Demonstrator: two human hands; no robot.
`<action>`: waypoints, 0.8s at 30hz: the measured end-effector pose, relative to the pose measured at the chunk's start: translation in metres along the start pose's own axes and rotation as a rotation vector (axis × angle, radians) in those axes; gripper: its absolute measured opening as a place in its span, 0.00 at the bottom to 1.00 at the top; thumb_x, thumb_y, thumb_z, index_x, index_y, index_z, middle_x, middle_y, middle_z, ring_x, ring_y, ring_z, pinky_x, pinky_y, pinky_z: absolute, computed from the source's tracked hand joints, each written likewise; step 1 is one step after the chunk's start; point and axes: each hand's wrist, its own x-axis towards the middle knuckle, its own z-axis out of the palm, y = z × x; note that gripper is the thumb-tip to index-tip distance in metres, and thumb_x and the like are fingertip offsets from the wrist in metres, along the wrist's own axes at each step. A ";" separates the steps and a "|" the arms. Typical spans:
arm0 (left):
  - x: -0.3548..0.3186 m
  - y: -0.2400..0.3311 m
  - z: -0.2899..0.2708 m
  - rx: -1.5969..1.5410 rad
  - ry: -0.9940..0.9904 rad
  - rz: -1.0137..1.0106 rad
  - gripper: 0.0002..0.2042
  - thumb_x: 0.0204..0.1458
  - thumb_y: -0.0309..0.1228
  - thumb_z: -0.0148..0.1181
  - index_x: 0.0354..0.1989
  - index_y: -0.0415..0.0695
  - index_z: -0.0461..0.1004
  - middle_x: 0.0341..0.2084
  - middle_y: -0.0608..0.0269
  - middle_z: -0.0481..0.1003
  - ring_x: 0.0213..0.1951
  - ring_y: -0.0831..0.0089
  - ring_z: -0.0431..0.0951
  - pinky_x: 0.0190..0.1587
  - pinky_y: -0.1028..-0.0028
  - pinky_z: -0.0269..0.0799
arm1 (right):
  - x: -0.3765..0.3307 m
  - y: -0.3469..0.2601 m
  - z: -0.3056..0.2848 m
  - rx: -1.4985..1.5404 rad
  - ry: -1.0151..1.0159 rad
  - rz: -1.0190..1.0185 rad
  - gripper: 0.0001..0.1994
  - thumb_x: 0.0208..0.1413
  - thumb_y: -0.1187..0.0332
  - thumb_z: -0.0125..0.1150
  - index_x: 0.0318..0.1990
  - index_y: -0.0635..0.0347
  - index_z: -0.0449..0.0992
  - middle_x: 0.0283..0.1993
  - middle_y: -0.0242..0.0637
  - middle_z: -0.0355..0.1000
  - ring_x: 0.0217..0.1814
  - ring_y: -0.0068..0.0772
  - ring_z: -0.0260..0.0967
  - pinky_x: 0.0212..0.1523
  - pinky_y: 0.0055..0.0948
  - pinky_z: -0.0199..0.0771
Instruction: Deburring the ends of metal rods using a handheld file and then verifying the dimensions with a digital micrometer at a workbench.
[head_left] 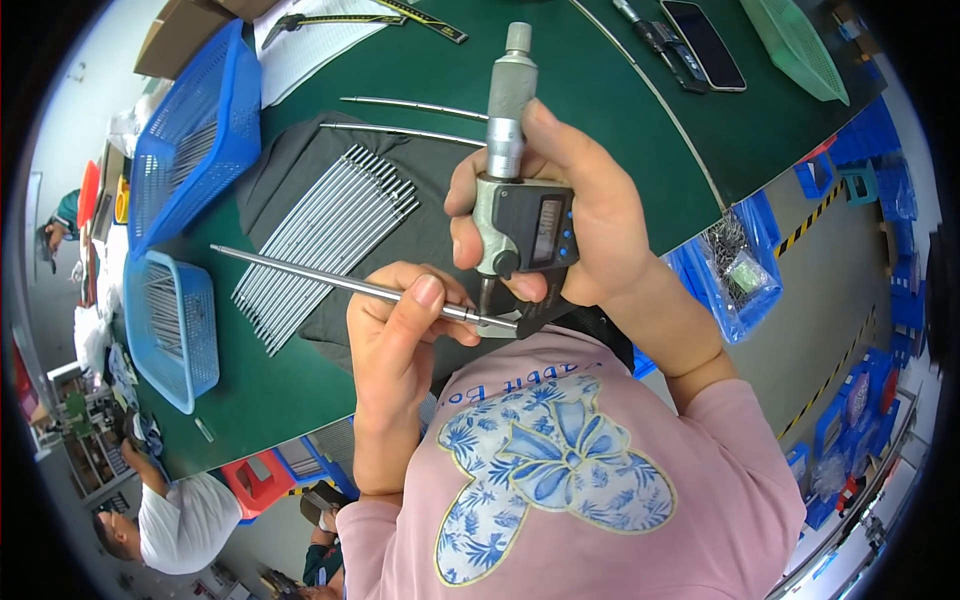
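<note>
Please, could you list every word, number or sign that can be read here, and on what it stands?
Pink shirt: blue lettering across the chest, partly readable; its wording is not copied here.
Measuring tool: dark marks on its screen, too small and blurred to read.
Caliper: scale marks, too small to read.
Paper: any writing is too small to read.

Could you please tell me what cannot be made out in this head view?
In the head view:
- Part of the held rod: covered by the left hand.
- Reading on the display of the micrometer: too small and unclear.
- Right ends of the two loose rods: apparently hidden behind the micrometer.
- Far end of the second measuring tool: cut off by the upper edge.
</note>
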 end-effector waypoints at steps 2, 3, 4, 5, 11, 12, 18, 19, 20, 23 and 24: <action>0.000 -0.001 -0.001 0.003 -0.010 0.006 0.11 0.51 0.30 0.53 0.26 0.32 0.69 0.23 0.51 0.72 0.20 0.71 0.75 0.23 0.78 0.73 | -0.001 -0.001 -0.004 0.004 -0.048 0.026 0.31 0.59 0.46 0.30 0.35 0.71 0.70 0.24 0.49 0.71 0.11 0.27 0.63 0.07 0.17 0.61; 0.001 -0.001 0.000 -0.002 -0.008 -0.003 0.11 0.51 0.30 0.52 0.26 0.33 0.69 0.22 0.51 0.72 0.20 0.71 0.75 0.23 0.77 0.73 | -0.002 -0.002 -0.004 -0.038 -0.037 0.032 0.32 0.59 0.46 0.30 0.35 0.71 0.70 0.24 0.49 0.71 0.11 0.26 0.63 0.07 0.17 0.61; 0.001 -0.001 0.000 -0.008 -0.005 -0.012 0.10 0.51 0.30 0.52 0.26 0.33 0.69 0.22 0.52 0.72 0.21 0.70 0.74 0.24 0.77 0.72 | -0.003 -0.002 -0.004 -0.081 -0.025 0.040 0.32 0.59 0.46 0.30 0.35 0.71 0.70 0.24 0.49 0.71 0.10 0.26 0.63 0.07 0.17 0.61; 0.000 -0.002 0.002 -0.011 -0.009 -0.013 0.10 0.51 0.30 0.52 0.26 0.33 0.69 0.22 0.52 0.72 0.21 0.70 0.74 0.24 0.77 0.72 | -0.003 -0.004 -0.002 -0.094 -0.009 0.042 0.33 0.58 0.44 0.29 0.36 0.72 0.70 0.24 0.49 0.71 0.09 0.25 0.62 0.08 0.16 0.60; -0.016 -0.026 -0.009 -0.002 0.013 0.015 0.11 0.53 0.33 0.52 0.29 0.36 0.65 0.24 0.52 0.68 0.24 0.67 0.73 0.27 0.75 0.73 | -0.006 -0.046 -0.043 -0.445 0.205 0.113 0.26 0.56 0.49 0.41 0.39 0.69 0.71 0.24 0.40 0.71 0.11 0.20 0.60 0.09 0.16 0.59; -0.021 -0.033 -0.007 -0.015 0.019 0.017 0.11 0.53 0.33 0.52 0.29 0.36 0.65 0.24 0.52 0.68 0.24 0.67 0.73 0.27 0.75 0.73 | -0.004 -0.056 -0.059 -0.623 0.310 0.099 0.20 0.53 0.54 0.50 0.36 0.67 0.71 0.22 0.35 0.69 0.10 0.18 0.59 0.08 0.16 0.58; -0.033 -0.065 -0.001 -0.352 0.079 -0.124 0.09 0.53 0.30 0.52 0.32 0.34 0.67 0.31 0.49 0.72 0.33 0.65 0.77 0.33 0.75 0.76 | 0.012 -0.074 -0.120 -1.020 0.516 0.142 0.15 0.50 0.58 0.54 0.33 0.63 0.71 0.22 0.31 0.66 0.10 0.15 0.59 0.10 0.14 0.60; -0.032 -0.067 0.000 -0.365 0.072 -0.137 0.09 0.54 0.30 0.51 0.33 0.34 0.67 0.31 0.50 0.72 0.34 0.65 0.77 0.34 0.76 0.76 | 0.013 -0.074 -0.125 -1.142 0.538 0.096 0.16 0.50 0.58 0.57 0.32 0.64 0.71 0.21 0.31 0.66 0.11 0.16 0.61 0.11 0.13 0.61; -0.031 -0.068 0.000 -0.372 0.083 -0.134 0.09 0.54 0.30 0.51 0.33 0.34 0.67 0.31 0.50 0.72 0.34 0.65 0.77 0.34 0.76 0.76 | 0.016 -0.075 -0.131 -1.366 0.587 0.040 0.16 0.48 0.57 0.59 0.31 0.64 0.73 0.21 0.30 0.67 0.12 0.16 0.62 0.12 0.13 0.61; -0.026 -0.075 0.004 -0.337 0.063 -0.125 0.09 0.54 0.30 0.51 0.34 0.35 0.68 0.31 0.52 0.73 0.35 0.65 0.77 0.36 0.76 0.75 | 0.018 -0.074 -0.138 -1.909 0.626 -0.143 0.20 0.43 0.50 0.59 0.33 0.60 0.76 0.23 0.35 0.71 0.21 0.28 0.68 0.24 0.25 0.67; -0.025 -0.076 0.006 -0.341 0.069 -0.127 0.09 0.54 0.30 0.51 0.34 0.35 0.68 0.31 0.52 0.73 0.35 0.65 0.77 0.36 0.76 0.75 | 0.019 -0.073 -0.137 -2.100 0.635 -0.256 0.22 0.42 0.48 0.59 0.34 0.58 0.76 0.25 0.36 0.72 0.26 0.33 0.70 0.29 0.29 0.68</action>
